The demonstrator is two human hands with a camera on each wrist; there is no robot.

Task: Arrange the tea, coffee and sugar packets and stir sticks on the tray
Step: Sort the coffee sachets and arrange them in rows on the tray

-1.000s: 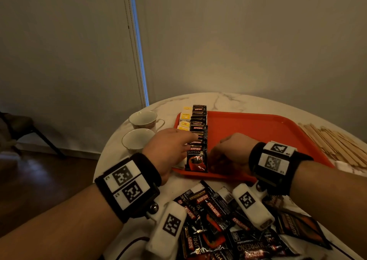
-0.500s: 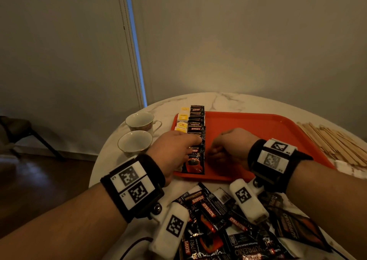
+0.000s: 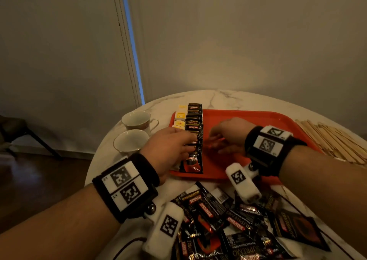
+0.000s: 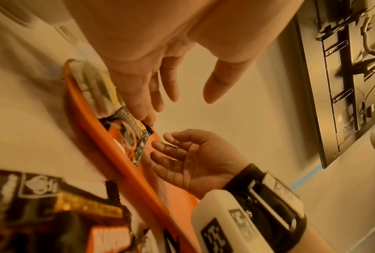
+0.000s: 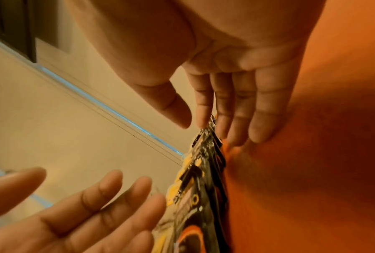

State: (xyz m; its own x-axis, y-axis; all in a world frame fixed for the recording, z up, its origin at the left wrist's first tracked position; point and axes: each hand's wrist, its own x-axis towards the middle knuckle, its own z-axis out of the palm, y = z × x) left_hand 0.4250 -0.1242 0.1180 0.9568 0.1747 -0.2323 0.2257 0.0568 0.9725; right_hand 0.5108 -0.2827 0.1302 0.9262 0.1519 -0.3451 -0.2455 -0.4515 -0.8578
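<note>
- Squaring up the row of coffee packets (image 3: 193, 138) at the left end of the orange tray (image 3: 258, 120), I have both hands flanking it, one along each long edge.
- My left hand (image 3: 168, 150) lies with fingers (image 4: 143, 109) straight and relaxed, tips touching the nearest packet (image 4: 127, 135); it grips nothing.
- My right hand (image 3: 228, 138) is just beside the row on the bare tray floor, fingers (image 5: 236, 109) straight, edging the packets and holding nothing.
- The yellow tea packets (image 3: 179, 118) sit in their own row against the tray's left rim, touching the coffee row.
- To do this well, I judge I should press both sides in evenly with flat fingers, so the overlapped packets line up rather than fan or buckle.
- Too hard a left push could shove the tea row askew.
- The loose coffee pile (image 3: 228, 224) on the worktop and the stir sticks (image 3: 333, 140) to the tray's right are not yet placed.
</note>
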